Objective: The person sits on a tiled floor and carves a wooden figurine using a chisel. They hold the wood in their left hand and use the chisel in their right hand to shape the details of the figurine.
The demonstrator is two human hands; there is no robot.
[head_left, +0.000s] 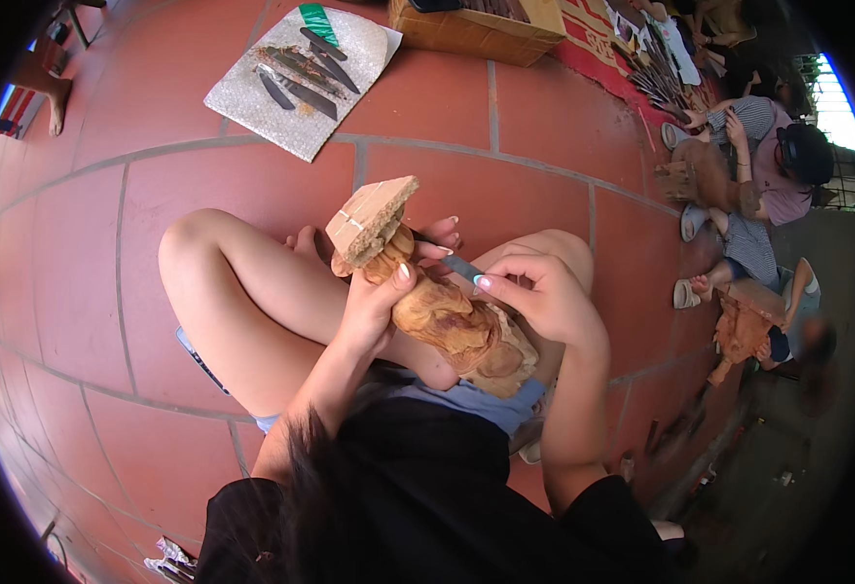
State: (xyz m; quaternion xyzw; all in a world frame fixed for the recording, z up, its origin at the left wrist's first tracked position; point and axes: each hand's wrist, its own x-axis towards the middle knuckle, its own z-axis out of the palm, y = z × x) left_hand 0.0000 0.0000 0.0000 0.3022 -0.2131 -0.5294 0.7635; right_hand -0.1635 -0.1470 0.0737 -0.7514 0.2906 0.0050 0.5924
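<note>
A carved wooden figure (452,326) lies aslant over my lap, its flat, rough-edged base (374,216) tipped up toward the far left. My left hand (374,310) is wrapped round the carving just below that base, with the thumb on top and fingertips showing on the far side. Between the thumb and fingers of my right hand (552,300) is a small dark grey strip, perhaps folded sandpaper (460,268). The strip is held over the upper right side of the carving, close to my left fingertips. Whether it touches the wood I cannot tell.
Ahead on the red tiled floor (252,204), a bubble-wrap sheet (296,136) holds several dark strips and shavings. A cardboard box (476,37) stands beyond, next to a red mat (593,44) with tools. People sit along the right, one near another wooden carving (739,331).
</note>
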